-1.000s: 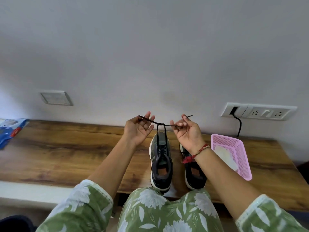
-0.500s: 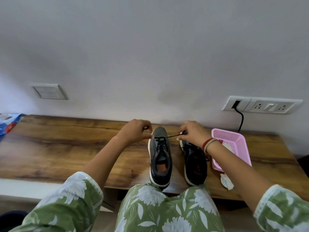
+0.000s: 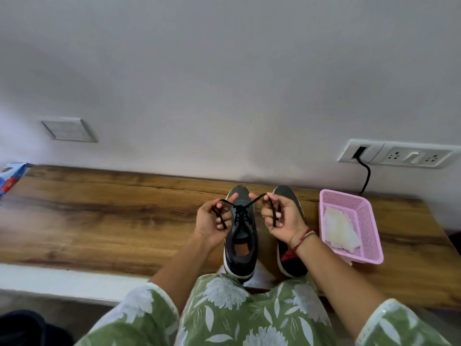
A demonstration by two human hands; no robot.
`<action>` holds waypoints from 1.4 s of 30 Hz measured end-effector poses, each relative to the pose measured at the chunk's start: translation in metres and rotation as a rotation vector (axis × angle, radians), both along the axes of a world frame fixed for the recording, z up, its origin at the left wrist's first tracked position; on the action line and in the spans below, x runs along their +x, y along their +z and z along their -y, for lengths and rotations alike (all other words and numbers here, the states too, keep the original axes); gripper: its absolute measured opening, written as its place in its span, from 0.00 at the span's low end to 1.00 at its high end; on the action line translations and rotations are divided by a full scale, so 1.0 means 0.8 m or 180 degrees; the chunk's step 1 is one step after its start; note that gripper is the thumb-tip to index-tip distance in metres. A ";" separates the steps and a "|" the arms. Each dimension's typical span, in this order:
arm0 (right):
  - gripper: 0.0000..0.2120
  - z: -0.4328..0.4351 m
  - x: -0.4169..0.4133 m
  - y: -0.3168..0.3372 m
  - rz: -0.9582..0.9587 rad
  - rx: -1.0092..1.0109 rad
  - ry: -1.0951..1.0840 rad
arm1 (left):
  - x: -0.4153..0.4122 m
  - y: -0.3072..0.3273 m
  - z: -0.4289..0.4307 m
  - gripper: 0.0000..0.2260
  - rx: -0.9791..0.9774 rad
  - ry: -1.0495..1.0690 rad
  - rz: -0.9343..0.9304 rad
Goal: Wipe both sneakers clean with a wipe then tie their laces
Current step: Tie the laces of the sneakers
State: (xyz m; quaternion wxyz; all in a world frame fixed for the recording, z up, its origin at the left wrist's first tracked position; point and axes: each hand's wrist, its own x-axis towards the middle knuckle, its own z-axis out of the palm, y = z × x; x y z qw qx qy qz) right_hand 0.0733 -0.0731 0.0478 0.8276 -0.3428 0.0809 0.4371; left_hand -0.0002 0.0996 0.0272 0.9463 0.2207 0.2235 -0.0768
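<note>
Two dark grey sneakers with white soles stand side by side on the wooden bench point(image 3: 112, 221), toes toward the wall. Over the left sneaker point(image 3: 240, 245), my left hand point(image 3: 212, 221) holds one end of its black lace point(image 3: 249, 202), looped round the fingers. My right hand point(image 3: 282, 218) pinches the other end, which hangs down across the palm. Both ends run down to the eyelets, drawn taut. The right sneaker point(image 3: 289, 260) is partly hidden behind my right hand and wrist.
A pink mesh basket point(image 3: 366, 226) with a crumpled white wipe point(image 3: 339, 228) in it sits right of the sneakers. A black cable point(image 3: 366, 176) drops from the wall socket behind it. A blue packet point(image 3: 10, 178) lies at the bench's far left. More white wipe material lies between the heels point(image 3: 262, 273).
My hands rose from the sneaker's sides and came closer together above its toe, palms turned up, lace ends now looped over the fingers. The camera tilted slightly.
</note>
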 end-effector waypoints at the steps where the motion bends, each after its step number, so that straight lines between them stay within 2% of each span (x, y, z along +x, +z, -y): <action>1: 0.12 -0.004 -0.001 -0.005 -0.0054 0.0051 -0.0082 | 0.000 -0.003 0.007 0.17 -0.0168 0.0183 -0.0079; 3: 0.09 -0.007 0.001 -0.014 -0.0092 -0.0013 -0.0281 | 0.003 -0.010 0.012 0.13 -0.0215 0.0401 -0.0267; 5: 0.10 -0.002 0.010 -0.022 -0.0142 -0.0237 -0.0509 | 0.007 -0.015 0.003 0.12 -0.0013 0.0471 -0.0425; 11: 0.13 0.021 0.025 -0.050 -0.0487 -0.1107 -0.1241 | 0.005 -0.044 -0.044 0.13 0.0711 0.0512 -0.0947; 15: 0.13 0.022 0.026 -0.051 -0.0648 -0.1226 -0.1754 | -0.009 -0.073 -0.060 0.13 0.0997 0.0511 -0.1267; 18: 0.12 0.013 0.026 -0.049 -0.0527 -0.1453 -0.1896 | -0.013 -0.087 -0.060 0.15 0.1216 0.0429 -0.1449; 20: 0.11 0.014 0.023 -0.045 -0.0014 -0.2122 -0.1604 | -0.013 -0.095 -0.057 0.15 0.1455 0.0318 -0.1635; 21: 0.12 0.016 0.020 -0.039 0.0490 -0.2678 -0.1217 | -0.014 -0.093 -0.055 0.15 0.1688 0.0177 -0.1764; 23: 0.17 0.028 0.017 -0.027 0.1975 -0.4188 -0.0046 | -0.018 -0.086 -0.054 0.16 0.2429 -0.0228 -0.2028; 25: 0.19 0.037 0.014 -0.015 0.3316 -0.5551 0.0686 | -0.024 -0.083 -0.057 0.15 0.3817 -0.0717 -0.2271; 26: 0.17 0.038 0.012 -0.010 0.3730 -0.5861 0.0698 | -0.026 -0.082 -0.058 0.16 0.4619 -0.0968 -0.2370; 27: 0.15 0.035 0.011 -0.008 0.4043 -0.5871 0.0611 | -0.026 -0.081 -0.058 0.19 0.5230 -0.1072 -0.2311; 29: 0.12 0.022 0.007 -0.011 0.4375 -0.5314 0.0700 | -0.022 -0.076 -0.047 0.19 0.5863 -0.0977 -0.1634; 31: 0.16 0.004 -0.002 -0.025 0.4418 -0.4852 0.1323 | -0.012 -0.077 -0.030 0.16 0.5972 -0.1047 -0.0630; 33: 0.17 -0.008 -0.009 -0.046 0.4499 -0.4847 0.1829 | -0.004 -0.079 -0.013 0.14 0.6042 -0.1340 -0.0079; 37: 0.10 -0.007 -0.009 -0.069 0.4144 -0.4541 0.1570 | 0.004 -0.076 -0.004 0.09 0.6193 -0.1384 -0.0132; 42: 0.03 0.002 -0.009 -0.073 0.3817 -0.4308 0.1621 | 0.005 -0.075 -0.005 0.06 0.6154 -0.1670 -0.0078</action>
